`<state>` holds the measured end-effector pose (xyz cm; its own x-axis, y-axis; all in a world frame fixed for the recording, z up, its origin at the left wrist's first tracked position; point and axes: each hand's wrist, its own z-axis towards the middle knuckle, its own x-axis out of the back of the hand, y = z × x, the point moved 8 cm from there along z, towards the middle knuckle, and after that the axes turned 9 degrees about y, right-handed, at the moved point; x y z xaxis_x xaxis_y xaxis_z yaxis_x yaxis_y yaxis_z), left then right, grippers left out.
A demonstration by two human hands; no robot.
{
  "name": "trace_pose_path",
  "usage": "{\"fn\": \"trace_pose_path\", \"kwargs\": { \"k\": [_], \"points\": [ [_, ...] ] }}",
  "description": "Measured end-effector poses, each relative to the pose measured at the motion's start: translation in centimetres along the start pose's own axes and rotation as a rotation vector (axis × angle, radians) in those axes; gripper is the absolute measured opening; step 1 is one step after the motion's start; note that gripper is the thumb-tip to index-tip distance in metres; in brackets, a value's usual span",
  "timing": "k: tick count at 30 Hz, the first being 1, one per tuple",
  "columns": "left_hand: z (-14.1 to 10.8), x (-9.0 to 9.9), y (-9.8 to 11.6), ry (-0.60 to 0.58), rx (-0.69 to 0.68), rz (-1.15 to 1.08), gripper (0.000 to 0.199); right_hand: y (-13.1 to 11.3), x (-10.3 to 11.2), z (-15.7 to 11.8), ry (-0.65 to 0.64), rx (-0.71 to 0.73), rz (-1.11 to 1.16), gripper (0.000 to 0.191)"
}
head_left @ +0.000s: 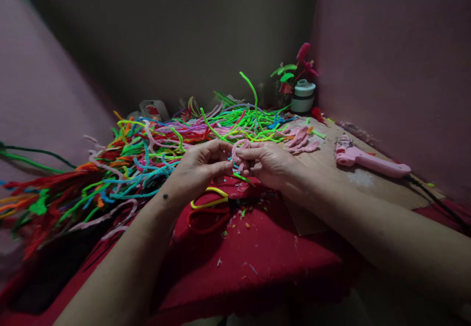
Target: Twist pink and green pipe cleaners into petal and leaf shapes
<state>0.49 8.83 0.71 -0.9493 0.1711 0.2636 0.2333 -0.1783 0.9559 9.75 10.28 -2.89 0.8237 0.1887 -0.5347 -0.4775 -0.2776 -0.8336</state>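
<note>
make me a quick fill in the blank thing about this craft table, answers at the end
1. The right hand pinches a curled pipe cleaner that is ____ in colour.
2. The scissors have one yellow handle loop and one ____ handle loop.
3. The pink glue gun lies on a brown board toward the person's ____ side.

Missing words: pink; red; right.
</note>
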Motion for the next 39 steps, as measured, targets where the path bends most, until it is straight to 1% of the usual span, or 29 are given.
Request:
{"fn": "trace_pose_path", "kwargs": {
  "k": [4, 9, 11, 14, 18, 21, 23, 26, 29, 32, 34, 39],
  "points": [
    [0.0, -0.1, 0.0, -0.014, 0.031, -0.058, 0.037, 0.5, -0.1, 0.0, -0.001, -0.063, 0.080, 0.012],
    [-0.1, 0.0, -0.2, -0.080, 0.071, -0.041, 0.044, 0.6, -0.3, 0.3, -0.050, -0.056, 0.148, 0.012],
    [-0.1, 0.0, -0.5, -0.103, 0.099, -0.006, 0.042, 0.5, -0.1, 0.5, -0.045, -0.028, 0.152, 0.012],
    [0.0, 0.1, -0.8, -0.104, 0.133, 0.034, 0.034, 0.4, 0.3, 0.7, -0.009, 0.014, 0.102, 0.016],
    [0.0, 0.2, -0.8, -0.122, 0.132, 0.122, 0.022, 0.0, 0.4, 0.6, 0.016, 0.078, 0.033, 0.016],
    [-0.1, 0.4, -1.1, -0.105, 0.129, 0.164, 0.021, -0.2, 0.5, 0.6, 0.038, 0.108, 0.021, 0.013],
    [-0.1, 0.4, -1.6, -0.069, 0.167, 0.087, 0.023, -0.2, 0.5, 0.7, 0.044, 0.122, 0.024, 0.011],
    [-0.1, -0.1, -2.5, -0.024, 0.255, -0.129, 0.023, 0.0, 0.6, 0.8, 0.037, 0.135, 0.012, 0.015],
    [-0.1, -0.7, -3.0, -0.019, 0.312, -0.248, 0.022, -0.1, 0.7, 0.9, 0.029, 0.169, -0.030, 0.019],
    [-0.2, -1.2, -2.8, -0.063, 0.306, -0.242, 0.019, -0.6, 0.8, 0.8, 0.031, 0.239, -0.104, 0.028],
    [-0.4, -1.4, -2.5, -0.099, 0.285, -0.220, 0.016, -1.0, 0.9, 0.6, 0.050, 0.270, -0.116, 0.029],
    [-0.6, -1.4, -1.6, -0.133, 0.219, -0.180, 0.014, -0.9, 0.8, 0.6, 0.063, 0.236, -0.065, 0.026]
  ]
}}
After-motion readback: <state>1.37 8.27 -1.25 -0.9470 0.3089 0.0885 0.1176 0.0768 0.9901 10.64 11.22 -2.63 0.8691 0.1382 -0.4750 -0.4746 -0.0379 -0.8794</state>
